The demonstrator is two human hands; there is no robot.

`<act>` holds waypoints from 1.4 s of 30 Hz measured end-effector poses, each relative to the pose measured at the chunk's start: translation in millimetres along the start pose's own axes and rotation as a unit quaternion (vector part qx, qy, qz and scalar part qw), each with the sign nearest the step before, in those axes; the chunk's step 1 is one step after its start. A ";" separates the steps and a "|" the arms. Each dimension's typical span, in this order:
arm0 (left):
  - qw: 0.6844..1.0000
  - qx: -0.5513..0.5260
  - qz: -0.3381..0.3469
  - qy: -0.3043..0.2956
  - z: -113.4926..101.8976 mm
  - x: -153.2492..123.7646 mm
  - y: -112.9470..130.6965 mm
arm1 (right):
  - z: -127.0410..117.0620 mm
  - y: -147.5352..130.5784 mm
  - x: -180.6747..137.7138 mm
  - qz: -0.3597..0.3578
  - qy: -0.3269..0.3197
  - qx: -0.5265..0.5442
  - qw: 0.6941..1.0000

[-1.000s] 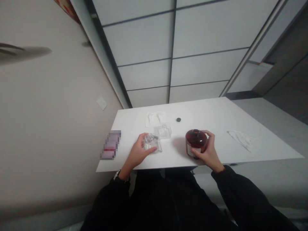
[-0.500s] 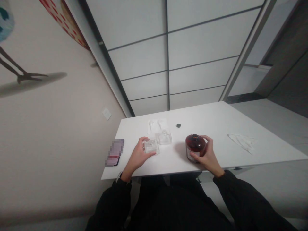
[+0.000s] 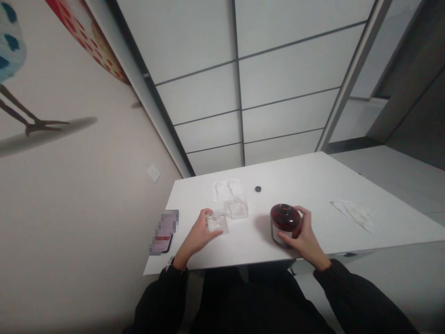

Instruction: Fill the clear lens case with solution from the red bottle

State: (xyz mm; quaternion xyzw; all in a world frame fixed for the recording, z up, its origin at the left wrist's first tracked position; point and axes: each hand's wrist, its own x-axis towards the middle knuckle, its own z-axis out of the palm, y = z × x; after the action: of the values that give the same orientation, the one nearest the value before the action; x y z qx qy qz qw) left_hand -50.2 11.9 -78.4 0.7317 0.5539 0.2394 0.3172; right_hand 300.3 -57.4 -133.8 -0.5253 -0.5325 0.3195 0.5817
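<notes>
My left hand (image 3: 203,232) is closed around a clear square glass bottle (image 3: 218,223) near the front left of the white table (image 3: 306,181). Just behind and to the right of it stands a second clear glass bottle (image 3: 237,208). My right hand (image 3: 302,232) grips a large amber bottle (image 3: 283,221) by its right side, with the thumb across its pale label. The amber bottle stands upright, and its mouth is uncapped. A small dark cap (image 3: 257,189) lies behind it, nearer the table's far edge.
Two small clear pieces lie on a white sheet (image 3: 225,186) at the back. A phone (image 3: 165,232), partly blurred out, lies at the left edge. A crumpled white cloth or tissue (image 3: 353,214) is on the right. Sliding panels (image 3: 208,102) rise beyond the table.
The camera view has shifted slightly, so the table sits lower in the picture. Both hands keep their grip on the bottles; the left one's glass bottle appears turned or shifted a little.
</notes>
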 end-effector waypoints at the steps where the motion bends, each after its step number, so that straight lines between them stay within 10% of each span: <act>1: 1.000 0.013 0.006 -0.001 -3.1 -1.7 1.6 | 0.1 0.2 -0.5 0.001 0.002 -0.002 1.000; 19: 0.953 0.255 0.118 -0.111 1.9 89.0 93.5 | -0.9 0.5 -3.7 0.001 0.006 -0.031 0.999; 42: 0.952 0.257 0.130 -0.106 -5.3 34.3 74.7 | -2.5 -5.6 -3.9 0.003 0.004 -0.046 0.999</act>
State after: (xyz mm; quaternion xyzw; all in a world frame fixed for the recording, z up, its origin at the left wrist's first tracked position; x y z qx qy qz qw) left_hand 4.6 32.1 -20.4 0.8751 0.4603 0.0490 0.1410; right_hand 300.7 -63.0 -129.2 -0.5546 -0.5426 0.2944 0.5580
